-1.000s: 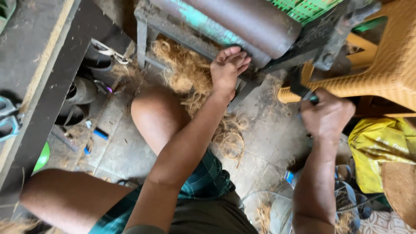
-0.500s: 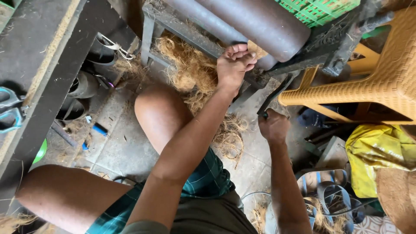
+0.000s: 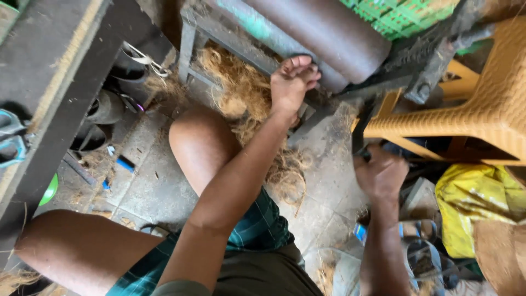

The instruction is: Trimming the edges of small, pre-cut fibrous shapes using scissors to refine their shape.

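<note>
Fingers (image 3: 307, 68) of our left hand (image 3: 290, 85) lie curled and pressed against the underside of the dark brown roller (image 3: 329, 33), where it meets the grey metal frame (image 3: 230, 41) of the machine; they rest on it rather than pinch anything. Our right hand (image 3: 381, 175) is closed into a fist around a dark handle (image 3: 361, 129) that runs up toward the machine's black iron end (image 3: 433, 66); its fingers are wrapped tight, though we cannot tell how the thumb sits.

Below the left hand a heap of tan coir fibre (image 3: 241, 93) hangs out from under the roller and spills onto the concrete floor (image 3: 159, 186), with a looser tuft (image 3: 287, 178) lying just beside our bare knee (image 3: 200, 142).

As for containers: a green plastic crate (image 3: 405, 16) sits behind the roller at the top edge, and we cannot see what it holds. Dark pipe-like pots (image 3: 107, 107) stand under the dark wooden bench (image 3: 60, 71) at the left; their insides are in shadow. A yellow bag (image 3: 476, 214) lies crumpled at the right, beneath a woven tan plastic chair (image 3: 487, 104), its contents hidden. Near the bottom edge a clear plastic bag (image 3: 329, 271) holds some fibre.
</note>
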